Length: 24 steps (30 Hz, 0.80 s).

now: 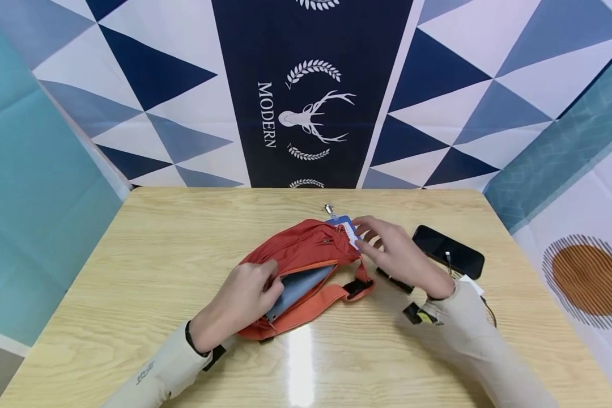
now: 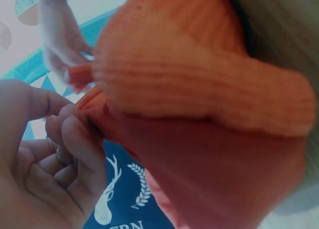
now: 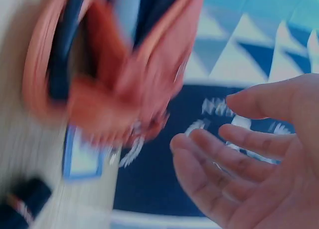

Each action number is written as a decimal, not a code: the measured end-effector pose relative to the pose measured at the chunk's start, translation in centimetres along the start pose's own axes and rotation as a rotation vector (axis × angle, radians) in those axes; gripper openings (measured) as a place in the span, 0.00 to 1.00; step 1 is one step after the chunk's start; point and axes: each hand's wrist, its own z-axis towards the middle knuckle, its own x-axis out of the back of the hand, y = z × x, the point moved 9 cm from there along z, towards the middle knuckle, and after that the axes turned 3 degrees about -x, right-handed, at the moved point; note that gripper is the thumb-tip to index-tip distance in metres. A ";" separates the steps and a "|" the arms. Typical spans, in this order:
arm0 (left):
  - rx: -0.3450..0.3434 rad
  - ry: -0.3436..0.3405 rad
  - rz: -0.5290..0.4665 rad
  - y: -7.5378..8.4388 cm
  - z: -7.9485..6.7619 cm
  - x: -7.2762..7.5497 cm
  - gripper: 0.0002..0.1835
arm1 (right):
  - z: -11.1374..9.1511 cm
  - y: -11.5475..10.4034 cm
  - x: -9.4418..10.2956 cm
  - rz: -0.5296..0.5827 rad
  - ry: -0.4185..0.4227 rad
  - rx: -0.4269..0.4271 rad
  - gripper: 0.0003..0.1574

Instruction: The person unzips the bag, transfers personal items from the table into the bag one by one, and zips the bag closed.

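Note:
A red-orange waist bag (image 1: 306,241) lies on the table with its zipped mouth open, its strap (image 1: 316,311) along the near side. Inside shows a flat blue-grey item (image 1: 302,286) whose kind I cannot tell. My left hand (image 1: 247,294) pinches the bag's edge at the opening, thumb against curled fingers (image 2: 82,139). At the bag's right end, my right hand (image 1: 398,252) hovers with loosely bent, parted fingers; in the right wrist view nothing is between them (image 3: 239,154). A blue-framed badge holder (image 1: 348,229) with a metal clip (image 1: 328,208) lies partly behind the bag, close to that hand.
A black smartphone (image 1: 449,251) lies at the right, with a cable plug (image 1: 448,256) over it and a small white piece (image 1: 471,284) beside it. Partly under my right hand is a short black cylindrical item (image 1: 394,280). A patterned cloth backdrop (image 1: 183,102) rises behind the table.

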 end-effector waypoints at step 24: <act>0.096 -0.146 -0.104 -1.6 -1.8 -1.9 0.16 | 10.5 9.3 -6.1 -0.344 -0.451 -0.192 0.31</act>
